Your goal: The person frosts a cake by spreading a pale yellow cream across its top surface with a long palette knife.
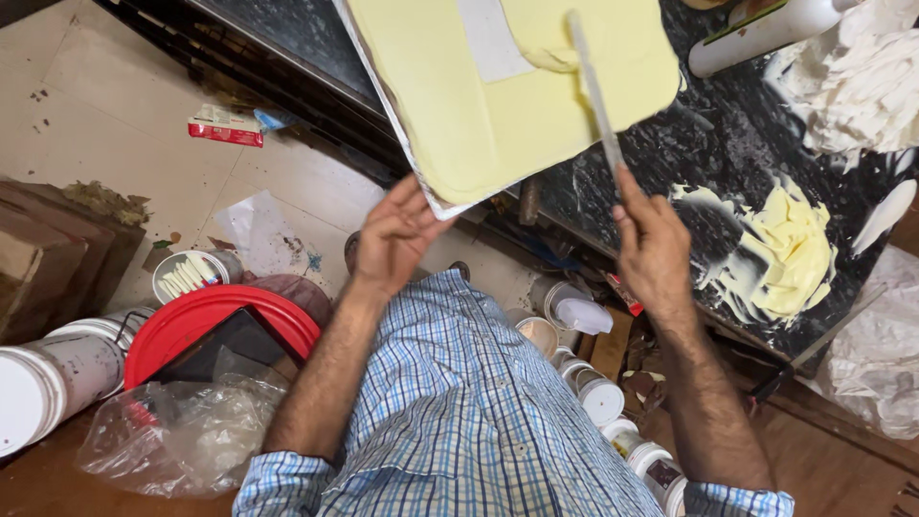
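Note:
My left hand (394,236) holds the near corner of a flat board (459,115) coated in pale yellow paste, with a bare white patch near its top. My right hand (653,245) grips the handle of a long thin spreading blade (589,77) that rests across the paste on the board. The board lies tilted over the edge of a dark stone counter (670,163).
A heap of yellow paste (787,251) sits on the counter at right, beside crumpled white cloth (857,81) and a white bottle (756,33). Below are a red bucket (206,321), white tubs (48,378), clear plastic bag (182,426) and several small jars (593,388).

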